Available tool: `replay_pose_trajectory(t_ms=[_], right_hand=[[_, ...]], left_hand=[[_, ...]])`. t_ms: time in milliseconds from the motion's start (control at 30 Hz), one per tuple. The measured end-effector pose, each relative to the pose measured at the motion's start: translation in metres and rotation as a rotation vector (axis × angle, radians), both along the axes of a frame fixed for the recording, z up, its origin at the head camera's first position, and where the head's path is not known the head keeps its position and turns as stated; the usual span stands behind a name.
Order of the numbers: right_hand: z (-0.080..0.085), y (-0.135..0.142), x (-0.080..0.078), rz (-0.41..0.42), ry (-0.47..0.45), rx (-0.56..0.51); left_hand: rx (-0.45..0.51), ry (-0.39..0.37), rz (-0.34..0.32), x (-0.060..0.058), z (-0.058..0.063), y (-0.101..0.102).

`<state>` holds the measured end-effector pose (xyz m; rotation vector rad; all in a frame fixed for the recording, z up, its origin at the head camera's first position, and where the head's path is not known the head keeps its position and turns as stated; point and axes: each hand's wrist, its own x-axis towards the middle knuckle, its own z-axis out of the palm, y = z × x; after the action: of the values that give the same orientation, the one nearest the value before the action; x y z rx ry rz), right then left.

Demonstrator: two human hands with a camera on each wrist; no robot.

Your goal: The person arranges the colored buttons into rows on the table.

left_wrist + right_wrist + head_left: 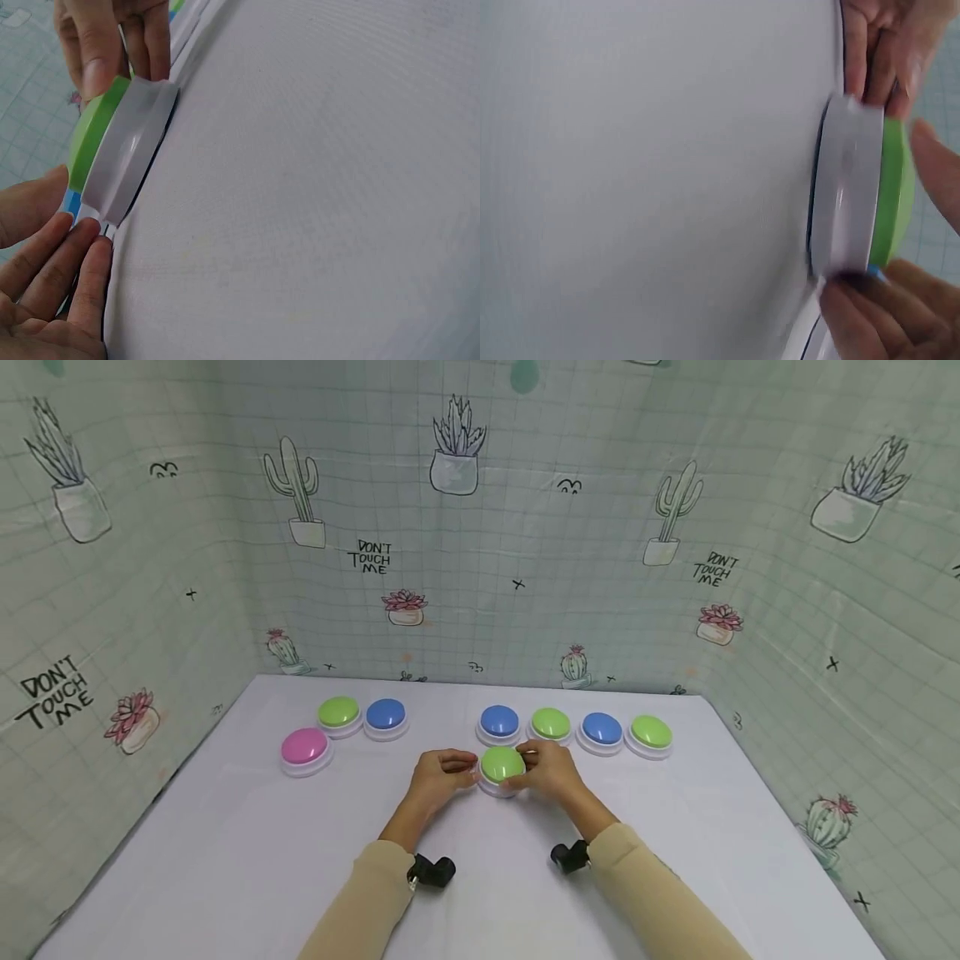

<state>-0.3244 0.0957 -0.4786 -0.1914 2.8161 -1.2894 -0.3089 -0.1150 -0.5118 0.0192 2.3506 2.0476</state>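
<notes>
A green push button with a round white base sits on the white table, between both hands. My left hand holds its left side, with fingertips at the base and the thumb close to the green dome. From the right, my right hand grips it, fingers along the base and thumb over the dome's near edge. Seen side-on in the left wrist view, the button's white base stands low over the tabletop. The right wrist view shows the green dome between the two hands.
Just behind stands a row with a blue button, a green button, another blue button and another green button. Farther left are a pink button, a green one and a blue one. Cactus-print cloth walls surround the table.
</notes>
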Motion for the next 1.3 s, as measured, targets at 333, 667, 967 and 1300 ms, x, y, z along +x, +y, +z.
replay_pose_trajectory(t_ms=[333,667,967,1300], right_hand=[[0.012,-0.06,0.001,-0.032,0.174,0.022],[0.0,-0.14,0.002,0.207,0.079,-0.121],[-0.01,-0.181,0.009,0.278,0.051,-0.164],[-0.013,-0.174,0.004,0.27,0.036,-0.157]], left_hand=[[0.094,-0.001,0.152,0.013,0.008,-0.059],[0.062,0.134,0.513,0.026,0.041,-0.168],[-0.077,-0.067,0.447,0.025,0.025,-0.215],[-0.265,-0.116,0.31,0.008,0.013,-0.205]])
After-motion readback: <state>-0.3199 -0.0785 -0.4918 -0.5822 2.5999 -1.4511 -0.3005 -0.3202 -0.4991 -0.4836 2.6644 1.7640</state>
